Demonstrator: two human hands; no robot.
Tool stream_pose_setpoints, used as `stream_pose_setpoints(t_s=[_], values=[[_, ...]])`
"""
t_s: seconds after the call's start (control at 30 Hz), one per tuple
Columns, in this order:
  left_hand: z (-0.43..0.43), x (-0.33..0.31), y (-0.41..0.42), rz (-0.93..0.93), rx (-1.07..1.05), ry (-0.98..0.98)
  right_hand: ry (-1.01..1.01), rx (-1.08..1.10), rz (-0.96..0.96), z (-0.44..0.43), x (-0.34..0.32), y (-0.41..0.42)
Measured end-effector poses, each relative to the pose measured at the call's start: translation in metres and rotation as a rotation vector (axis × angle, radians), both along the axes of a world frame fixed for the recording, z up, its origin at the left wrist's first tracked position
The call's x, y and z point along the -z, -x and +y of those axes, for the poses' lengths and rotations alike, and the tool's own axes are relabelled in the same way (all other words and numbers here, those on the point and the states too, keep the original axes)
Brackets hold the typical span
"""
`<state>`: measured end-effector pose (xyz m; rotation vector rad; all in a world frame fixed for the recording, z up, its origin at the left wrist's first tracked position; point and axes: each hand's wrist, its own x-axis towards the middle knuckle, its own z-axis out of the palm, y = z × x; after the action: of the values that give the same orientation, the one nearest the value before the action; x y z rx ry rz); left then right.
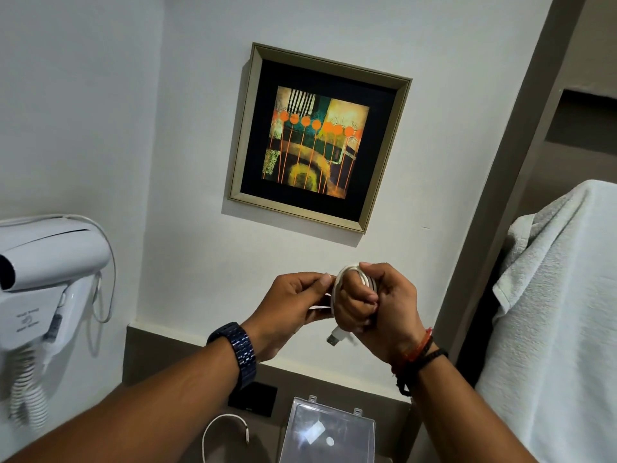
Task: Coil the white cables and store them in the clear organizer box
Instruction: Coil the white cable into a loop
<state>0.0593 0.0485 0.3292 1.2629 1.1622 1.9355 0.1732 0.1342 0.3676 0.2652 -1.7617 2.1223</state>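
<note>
Below the hands, the box (329, 432) waits; light, springy cable (350, 282) is clenched coiled in the right hand (377, 305), its tail pinched by the left hand (293, 309).

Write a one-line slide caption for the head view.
Both hands wind a white cable around the right hand, above the clear organizer box.

White cable (354, 281) coil mostly hidden inside the right hand (377, 305) grip — loop count can't be told. Clear organizer box (329, 432) cut off by the bottom edge, contents unclear under glare. Second cable (224, 429) on the desk (187, 362) runs out of frame. Hair dryer (43, 279) clipped at left, label unreadable — towel (561, 312) clipped at right.
</note>
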Motion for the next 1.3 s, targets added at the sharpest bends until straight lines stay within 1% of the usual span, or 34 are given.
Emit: stream_pose_setpoints(t_s=[0.1, 0.2, 0.27, 0.37, 0.5, 0.6, 0.7, 0.8, 0.87, 1.1, 1.23, 1.3], values=[[-0.002, 0.003, 0.002, 0.021, 0.048, -0.015, 0.017, 0.003, 0.010, 0.004, 0.002, -0.002], [-0.002, 0.006, 0.003, 0.028, 0.042, -0.007, 0.030, -0.021, 0.010, 0.004, 0.005, -0.002], [-0.002, 0.007, 0.004, 0.036, -0.001, 0.008, 0.035, -0.029, 0.000, 0.004, 0.005, -0.001], [-0.001, 0.007, 0.004, 0.074, -0.121, 0.025, 0.048, -0.059, -0.013, 0.003, 0.006, -0.001], [0.000, 0.004, -0.001, 0.024, -0.163, -0.013, 0.043, -0.103, -0.013, 0.000, 0.007, 0.001], [0.000, 0.006, -0.005, -0.022, -0.112, -0.019, 0.042, -0.087, -0.005, 0.002, 0.008, 0.001], [-0.003, 0.010, -0.004, -0.084, -0.007, -0.023, 0.046, -0.054, -0.007, 0.007, 0.008, -0.003], [-0.005, 0.010, -0.003, -0.073, 0.066, -0.029, 0.059, -0.061, -0.001, 0.009, 0.009, -0.004], [-0.005, 0.010, -0.003, -0.052, 0.057, -0.024, 0.052, -0.058, -0.007, 0.009, 0.011, -0.003], [0.003, 0.009, -0.007, 0.066, -0.124, -0.001, 0.052, 0.015, -0.063, 0.011, 0.015, -0.003], [0.005, 0.013, -0.005, 0.051, -0.155, 0.009, -0.016, 0.103, -0.142, 0.014, 0.018, -0.007], [0.006, 0.016, -0.005, 0.028, -0.194, 0.009, -0.065, 0.216, -0.151, 0.016, 0.022, -0.010]])
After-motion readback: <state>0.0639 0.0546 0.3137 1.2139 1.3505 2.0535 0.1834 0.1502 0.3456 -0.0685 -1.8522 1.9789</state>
